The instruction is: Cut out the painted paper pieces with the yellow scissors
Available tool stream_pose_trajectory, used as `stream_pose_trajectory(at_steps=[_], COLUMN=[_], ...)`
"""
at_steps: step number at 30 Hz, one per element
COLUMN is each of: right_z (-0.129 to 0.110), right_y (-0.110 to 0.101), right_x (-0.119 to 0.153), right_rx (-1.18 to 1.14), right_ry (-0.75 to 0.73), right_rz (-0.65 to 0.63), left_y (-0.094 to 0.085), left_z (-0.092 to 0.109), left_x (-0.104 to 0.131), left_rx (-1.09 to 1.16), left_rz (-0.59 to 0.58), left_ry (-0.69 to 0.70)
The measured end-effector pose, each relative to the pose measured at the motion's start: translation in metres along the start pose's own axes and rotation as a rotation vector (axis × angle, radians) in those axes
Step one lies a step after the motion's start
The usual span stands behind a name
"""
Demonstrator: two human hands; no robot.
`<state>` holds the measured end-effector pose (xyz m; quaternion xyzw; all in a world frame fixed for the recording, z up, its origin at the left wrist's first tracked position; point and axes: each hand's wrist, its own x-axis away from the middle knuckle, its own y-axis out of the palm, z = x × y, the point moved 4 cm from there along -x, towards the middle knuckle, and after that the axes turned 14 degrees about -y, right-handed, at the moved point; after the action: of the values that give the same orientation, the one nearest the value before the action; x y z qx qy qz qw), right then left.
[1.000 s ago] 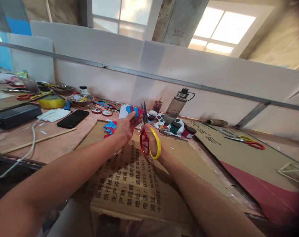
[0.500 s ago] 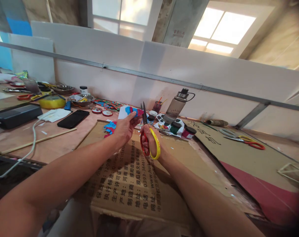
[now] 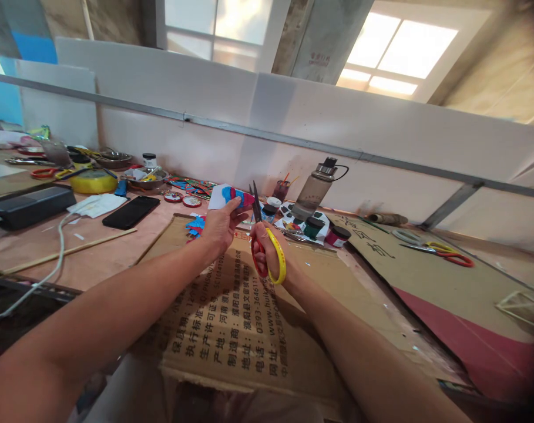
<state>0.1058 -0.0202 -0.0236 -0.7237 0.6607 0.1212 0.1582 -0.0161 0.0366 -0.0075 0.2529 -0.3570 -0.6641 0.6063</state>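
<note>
Pinched in my left hand (image 3: 222, 226) is a white paper piece (image 3: 216, 198) with a blue and magenta painted part. My right hand (image 3: 269, 249) grips scissors (image 3: 276, 264) with red and yellow handles; their dark blades point up, slightly apart, close to the paper's right edge. Blue and magenta cutouts (image 3: 196, 225) lie left of my left hand. Both hands are above a flattened brown cardboard (image 3: 222, 329) printed with dark characters.
A grey bottle (image 3: 313, 191) stands behind paint jars (image 3: 338, 236). At left are a black phone (image 3: 131, 212), a yellow tape roll (image 3: 93, 181) and a thin wooden stick (image 3: 73, 251). More scissors (image 3: 454, 257) rest at right.
My left hand and the paper have shifted slightly left. The scissor blades stand a little further apart and have moved slightly left.
</note>
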Motion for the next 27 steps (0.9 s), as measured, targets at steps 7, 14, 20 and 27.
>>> stream_pose_trajectory(at_steps=[7,14,20,27], right_z=[0.0048,0.0036,-0.0012,-0.0007], right_y=[-0.0008,-0.0016,-0.0002,0.0], right_x=[-0.0017,-0.0021,0.0002,-0.0002], right_rx=[-0.035,-0.039,-0.054,-0.039], right_ry=[0.016,0.003,0.006,0.006], right_rz=[-0.012,0.008,0.001,0.01], left_y=[0.0016,0.0029,0.0018,0.004], left_z=[-0.0004,0.0017,0.0021,0.0024], left_x=[0.0016,0.0033,0.0019,0.0039], left_rx=[-0.047,-0.049,-0.063,-0.046], left_rz=[0.003,0.013,0.001,0.012], left_ry=[-0.01,0.025,0.028,0.011])
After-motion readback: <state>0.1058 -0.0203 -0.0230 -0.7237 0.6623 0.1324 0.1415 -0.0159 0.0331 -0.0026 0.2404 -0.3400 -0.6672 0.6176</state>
